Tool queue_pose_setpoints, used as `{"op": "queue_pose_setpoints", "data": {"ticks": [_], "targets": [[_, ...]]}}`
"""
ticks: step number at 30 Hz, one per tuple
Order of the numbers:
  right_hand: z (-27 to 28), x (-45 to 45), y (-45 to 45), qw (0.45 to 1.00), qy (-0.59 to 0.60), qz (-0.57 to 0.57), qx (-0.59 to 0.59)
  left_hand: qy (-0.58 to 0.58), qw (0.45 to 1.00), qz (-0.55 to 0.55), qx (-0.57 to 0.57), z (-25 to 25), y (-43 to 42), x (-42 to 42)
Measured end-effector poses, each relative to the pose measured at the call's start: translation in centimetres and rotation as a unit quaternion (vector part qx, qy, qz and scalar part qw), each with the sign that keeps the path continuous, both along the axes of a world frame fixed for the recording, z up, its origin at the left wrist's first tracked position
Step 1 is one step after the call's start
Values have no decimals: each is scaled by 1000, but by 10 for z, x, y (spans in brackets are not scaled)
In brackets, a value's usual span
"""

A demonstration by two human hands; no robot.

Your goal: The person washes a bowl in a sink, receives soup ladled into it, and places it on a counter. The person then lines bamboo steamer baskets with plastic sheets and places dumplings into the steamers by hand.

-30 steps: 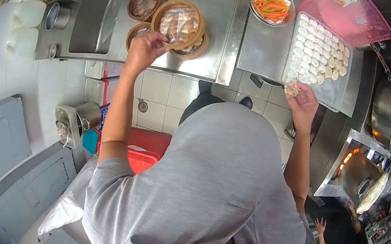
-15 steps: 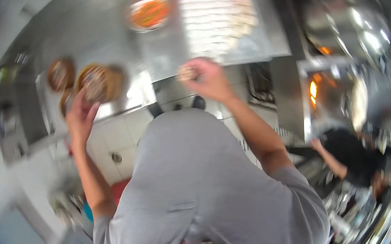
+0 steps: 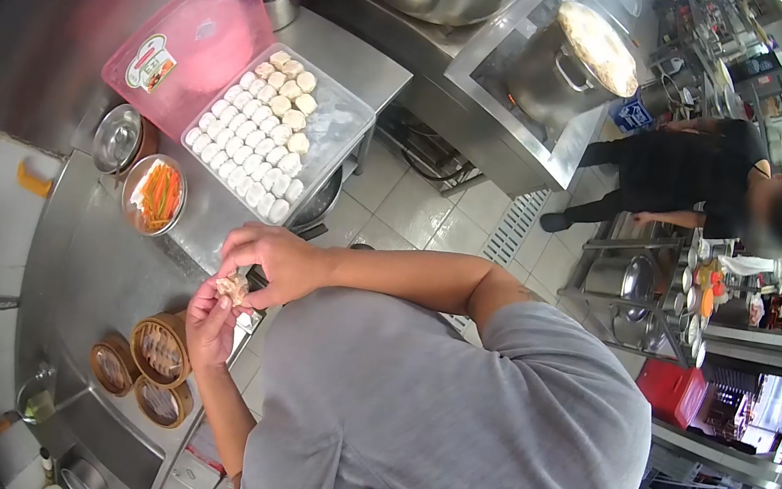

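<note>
My left hand (image 3: 213, 327) and my right hand (image 3: 275, 263) meet over the counter's edge, both closed on a small pale dumpling (image 3: 231, 288). Fingertips of each hand pinch it from opposite sides and partly cover it. Close by, on the metal counter, is a round bamboo steamer (image 3: 140, 342) with pale pieces inside. Two smaller bamboo steamers, one at the left (image 3: 97, 369) and one in front (image 3: 176, 409), stand against it. Above my hands lies a plastic tray (image 3: 329, 149) of round white dumplings (image 3: 242, 143) in rows.
A bowl of orange and green strips (image 3: 156, 194) and a metal bowl (image 3: 117, 139) stand beside the pink lid (image 3: 201, 39). Farther off, a steaming pot (image 3: 548, 71) sits on the stove. A person in black (image 3: 695, 174) stands at the right. A sink (image 3: 114, 441) lies lower left.
My view has turned, and the scene is sharper. The left hand has left the bamboo steamer and joined the right hand, which held the dumpling before; now both grip it.
</note>
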State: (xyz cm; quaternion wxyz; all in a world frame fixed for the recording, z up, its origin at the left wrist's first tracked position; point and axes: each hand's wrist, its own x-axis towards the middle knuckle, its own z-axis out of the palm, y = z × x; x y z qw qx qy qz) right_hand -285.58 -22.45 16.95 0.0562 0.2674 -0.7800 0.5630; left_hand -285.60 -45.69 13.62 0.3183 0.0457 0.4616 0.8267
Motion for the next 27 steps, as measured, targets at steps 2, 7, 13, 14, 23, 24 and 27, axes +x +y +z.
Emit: {"op": "queue_pose_setpoints", "data": {"ticks": [2,7,13,14,23,24,27], "targets": [[-3,3,1,1000,-6,-7,6,-15,1000,-2,6,3,7,1],[4,6,8,998,-52,39,-12,-36,999,6,15,1,-1,2],[-34,9,34,988,-152,-19,19,-9,995,94,-16,10,-32,19],[-44,11,41,988,-151,-38,23,18,995,98,-20,6,-43,22],[-83,4,120,966,-168,-195,23,185,886,221,-362,30,-106,35],[-71,-3,125,962,-155,-208,84,203,890,233,-335,37,-110,33],[-94,-32,144,944,-169,-251,130,167,882,257,-358,49,-135,38]]}}
